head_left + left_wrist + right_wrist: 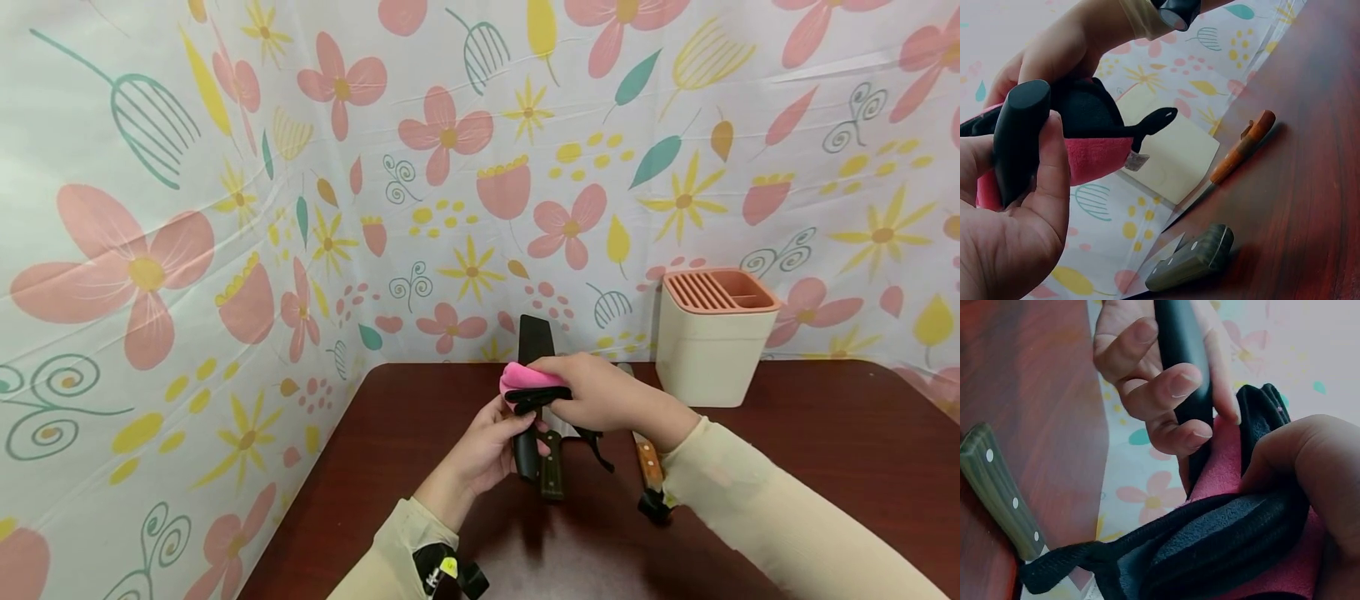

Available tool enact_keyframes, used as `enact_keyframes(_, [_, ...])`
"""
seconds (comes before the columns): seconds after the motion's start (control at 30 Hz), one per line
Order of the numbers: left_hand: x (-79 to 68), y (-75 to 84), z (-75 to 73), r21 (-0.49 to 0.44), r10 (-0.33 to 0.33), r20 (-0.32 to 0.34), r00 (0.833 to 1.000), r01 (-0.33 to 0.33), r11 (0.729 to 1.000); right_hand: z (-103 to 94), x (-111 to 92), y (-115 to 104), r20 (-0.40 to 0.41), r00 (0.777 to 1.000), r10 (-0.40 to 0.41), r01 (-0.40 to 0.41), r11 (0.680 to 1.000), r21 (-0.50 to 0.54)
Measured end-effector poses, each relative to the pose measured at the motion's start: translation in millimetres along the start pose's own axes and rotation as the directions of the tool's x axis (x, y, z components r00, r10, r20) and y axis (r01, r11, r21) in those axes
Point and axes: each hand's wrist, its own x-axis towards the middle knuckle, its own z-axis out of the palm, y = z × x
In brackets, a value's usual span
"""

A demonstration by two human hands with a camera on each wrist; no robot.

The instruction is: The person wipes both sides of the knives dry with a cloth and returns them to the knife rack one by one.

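My left hand (487,446) holds a black kitchen knife (535,337) by its smooth handle (1021,125), with the broad dark blade pointing up and away. In my right hand (596,390) is a folded pink and black cloth (527,377), wrapped about the knife's blade just above the handle. The cloth hides that part of the blade. A black loop strap hangs from the cloth in the right wrist view. Below the hands, a knife with a dark green riveted handle (552,471) lies on the table, its blade partly covered by the cloth and right hand.
Right of the hands lies an orange wooden-handled knife (649,465), partly behind the right forearm. A cream knife holder (712,358) with an orange slotted top stands at the back right of the brown table (840,467). Flower-patterned sheeting (465,217) hangs behind and at the left.
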Motion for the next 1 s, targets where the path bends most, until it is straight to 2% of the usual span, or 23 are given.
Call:
enact_keyframes(0.23, [1.1,-1.3,-0.5,0.013,-0.002,0.003,1.0,0.002,1.0,-1.7,-6.9,2.4,0.031,0.999,-0.018,0.014,0.99,0.14])
enact_keyframes(0.57, [1.0,-3.0,-1.7,0.01,0.011,-0.01,1.0,-0.011,1.0,8.2,-19.6,7.4,-0.115,0.993,-0.004,0.034,0.964,0.264])
enact_keyframes(0.77, [4.2,-5.9,-2.6,0.009,-0.006,-0.093,0.996,0.007,1.0,21.8,-26.7,7.8,-0.222,0.973,0.068,-0.011,0.968,0.251])
enact_keyframes(0.87, [6.2,-8.4,-0.3,-0.004,-0.005,-0.15,0.989,0.004,1.0,30.9,-29.8,7.8,-0.27,0.959,0.088,-0.019,0.968,0.25])
enact_keyframes(1.0, [7.9,-13.2,4.2,0.003,-0.008,-0.222,0.975,0.009,1.0,42.0,-31.8,4.4,-0.296,0.951,0.092,-0.016,0.968,0.251])
